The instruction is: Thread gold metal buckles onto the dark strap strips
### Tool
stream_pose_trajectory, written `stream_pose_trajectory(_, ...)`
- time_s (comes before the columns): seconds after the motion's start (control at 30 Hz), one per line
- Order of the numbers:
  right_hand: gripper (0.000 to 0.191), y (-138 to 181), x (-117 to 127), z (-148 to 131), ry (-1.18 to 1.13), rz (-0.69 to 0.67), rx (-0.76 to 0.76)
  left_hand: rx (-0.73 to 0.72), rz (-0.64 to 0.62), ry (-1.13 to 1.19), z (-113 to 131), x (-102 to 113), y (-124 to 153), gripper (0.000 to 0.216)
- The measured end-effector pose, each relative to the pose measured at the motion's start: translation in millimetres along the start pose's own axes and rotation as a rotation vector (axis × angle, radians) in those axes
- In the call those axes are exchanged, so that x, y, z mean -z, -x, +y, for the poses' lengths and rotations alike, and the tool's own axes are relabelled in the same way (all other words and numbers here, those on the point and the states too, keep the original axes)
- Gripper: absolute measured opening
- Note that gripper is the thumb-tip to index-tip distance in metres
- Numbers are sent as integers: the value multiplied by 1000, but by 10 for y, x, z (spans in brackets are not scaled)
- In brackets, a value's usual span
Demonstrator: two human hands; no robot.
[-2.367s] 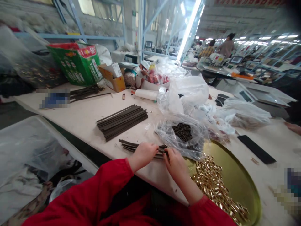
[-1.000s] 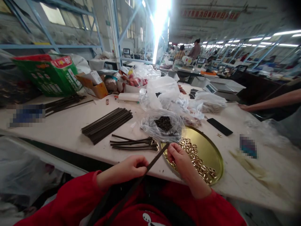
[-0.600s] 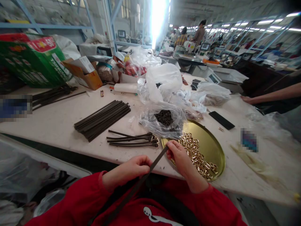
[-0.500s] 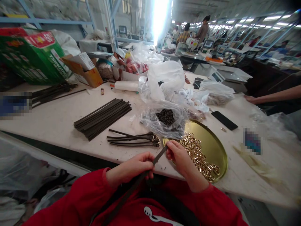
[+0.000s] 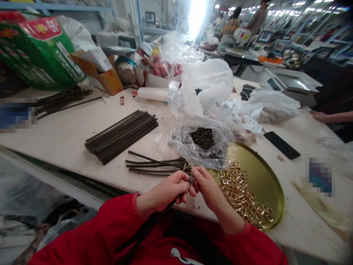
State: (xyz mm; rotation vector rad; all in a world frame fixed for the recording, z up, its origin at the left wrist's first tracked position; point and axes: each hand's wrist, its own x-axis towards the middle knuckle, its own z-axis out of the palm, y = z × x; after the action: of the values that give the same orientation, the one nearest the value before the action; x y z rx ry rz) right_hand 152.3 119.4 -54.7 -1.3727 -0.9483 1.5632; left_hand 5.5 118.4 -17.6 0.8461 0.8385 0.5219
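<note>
While one flat, matte, dark strip point(image 5: 191, 179) hangs by the near edge of the smooth pale counter point(image 5: 63, 136), one stack of straight strips point(image 5: 121, 136), one bunch of at least three loose straps point(image 5: 149, 170) with gold fittings point(image 5: 186, 165), one crinkled clear bag point(image 5: 180, 146) of small dark pieces point(image 5: 202, 138) and one glossy round tray point(image 5: 266, 176) of uncountable shiny rectangular buckles point(image 5: 237, 187) lie around it. Fingers curled nearly closed, the left hand point(image 5: 169, 189) grips the strip while the right hand point(image 5: 207, 186) pinches near its end, forearms converging.
</note>
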Motion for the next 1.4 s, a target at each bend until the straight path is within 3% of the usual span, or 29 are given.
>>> stream_pose_trajectory(0.1,18,23,22,-23,346,182,293,-7,14,-3,2,10,-39,13)
stream_pose_trajectory(0.27,18,194,78,-118,687,28,526,-62,56,-82,-43,4,-49,12)
stream_pose_trajectory(0.53,20,396,132,-177,877,-127,544,-178,145,-435,-141,-114,162,13)
stream_pose_trajectory(0.7,22,541,123,-106,1069,-64,696,-245,173,-593,-146,-174,314,13)
stream_pose_trajectory(0.93,16,712,67,-124,1146,-57,719,-162,168,-574,-225,-207,435,14)
stream_pose_trajectory(1.13,21,895,-24,-133,1233,9,887,-92,228,-420,-221,-216,490,18)
stream_pose_trajectory(1.2,21,972,-42,-135,1152,-84,830,-93,251,-382,-209,-184,501,19)
stream_pose_trajectory(1.3,29,989,-18,-109,1072,-291,585,-110,217,-325,-206,-132,515,21)
stream_pose_trajectory(1.4,34,847,43,-60,815,-216,359,-149,168,-352,-231,-106,520,20)
